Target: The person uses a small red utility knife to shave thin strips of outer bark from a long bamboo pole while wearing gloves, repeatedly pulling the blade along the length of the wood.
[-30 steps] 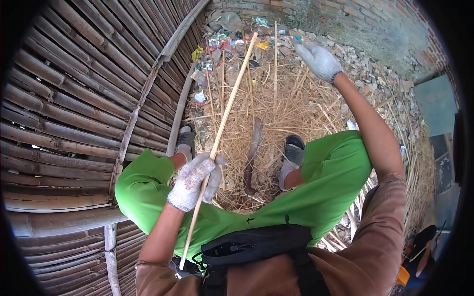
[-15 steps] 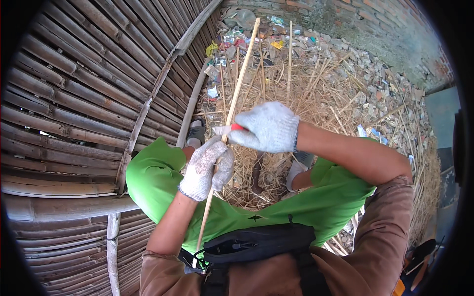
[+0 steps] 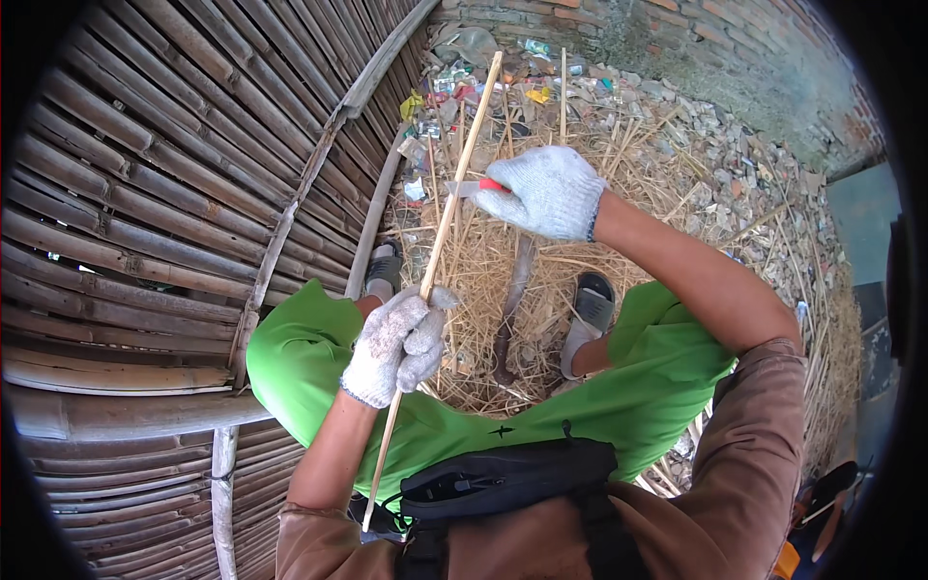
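A long, pale bamboo strip (image 3: 474,128) slants up and away from my lap. My left hand (image 3: 394,340), in a white knit glove, is closed round its lower part. My right hand (image 3: 547,191), gloved alike, grips a small knife (image 3: 466,188) by its red handle. The blade lies across the strip, well above my left hand, and seems to touch it. Between my feet a dark-handled machete-like blade (image 3: 507,319) rests on the straw.
A bamboo slat wall (image 3: 145,193) stands close on my left. Thin shavings (image 3: 590,242) cover the ground, with rubble and litter (image 3: 541,94) beyond. A brick wall (image 3: 754,68) closes the far side. My green-clad knees (image 3: 300,333) flank the work.
My right hand and the knife have moved up the strip, away from my left hand. The strip and my left hand have shifted slightly down toward me. The machete-like blade shows more fully.
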`<action>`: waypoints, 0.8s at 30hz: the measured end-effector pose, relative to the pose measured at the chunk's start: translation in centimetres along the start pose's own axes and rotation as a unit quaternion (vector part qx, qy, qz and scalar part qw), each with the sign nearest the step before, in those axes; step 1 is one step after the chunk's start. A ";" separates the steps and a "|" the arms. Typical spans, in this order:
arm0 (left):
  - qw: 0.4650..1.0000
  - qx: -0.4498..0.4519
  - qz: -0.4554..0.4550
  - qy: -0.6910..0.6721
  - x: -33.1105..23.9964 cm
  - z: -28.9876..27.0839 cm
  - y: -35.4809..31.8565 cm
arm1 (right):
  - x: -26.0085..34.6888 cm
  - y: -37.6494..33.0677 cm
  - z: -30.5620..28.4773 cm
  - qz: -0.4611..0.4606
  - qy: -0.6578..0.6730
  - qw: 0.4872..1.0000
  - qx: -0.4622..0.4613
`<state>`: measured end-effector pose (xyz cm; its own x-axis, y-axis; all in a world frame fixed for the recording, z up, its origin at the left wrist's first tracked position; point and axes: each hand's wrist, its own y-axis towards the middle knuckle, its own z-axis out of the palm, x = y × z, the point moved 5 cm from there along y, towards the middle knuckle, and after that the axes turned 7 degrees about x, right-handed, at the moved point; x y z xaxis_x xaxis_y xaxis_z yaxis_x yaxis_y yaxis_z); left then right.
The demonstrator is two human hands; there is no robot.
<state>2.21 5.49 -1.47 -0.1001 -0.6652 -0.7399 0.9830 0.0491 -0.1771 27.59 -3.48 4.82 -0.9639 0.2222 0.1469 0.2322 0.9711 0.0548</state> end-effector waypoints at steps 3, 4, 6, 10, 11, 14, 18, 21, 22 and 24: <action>1.000 -0.005 -0.009 0.021 0.3 -0.3 -0.3 | -2.7 0.6 -0.9 0.047 0.007 0.999 -0.006; 0.999 -0.015 -0.014 0.031 0.3 -0.3 -0.6 | -4.0 0.9 -1.5 0.055 0.001 0.998 -0.030; 0.999 -0.014 -0.016 0.044 0.4 -0.5 -1.0 | -6.3 1.6 -1.7 0.079 -0.020 0.995 -0.051; 0.996 -0.019 -0.033 0.077 1.0 -0.9 -1.1 | -11.5 2.0 -3.6 0.142 -0.057 0.988 -0.020; 0.995 -0.025 -0.040 0.087 1.1 -1.0 -1.1 | -12.0 2.0 -3.2 0.144 -0.058 0.988 -0.021; 0.995 -0.017 -0.036 0.087 1.1 -1.0 -0.6 | -12.3 2.2 -2.6 0.129 -0.052 0.987 -0.076; 0.993 -0.037 -0.032 0.104 0.4 -0.4 -0.3 | -12.8 2.8 -3.0 0.144 -0.081 0.985 -0.046; 0.992 -0.015 -0.018 0.124 -0.2 0.2 0.1 | -13.5 2.2 -3.2 0.139 -0.078 0.986 -0.047; 0.989 -0.020 -0.026 0.142 -0.2 0.2 0.0 | -13.5 2.1 -3.4 0.137 -0.071 0.987 -0.040; 0.983 -0.022 -0.031 0.182 0.2 -0.3 -0.3 | -12.8 2.3 -2.8 0.127 -0.057 0.989 -0.056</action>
<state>1.82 5.55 -1.80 -0.2159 -0.3578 -0.9085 0.9663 0.0553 -0.2515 40.84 -4.32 5.86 -0.8794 0.4724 0.0588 0.4758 0.8682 0.1407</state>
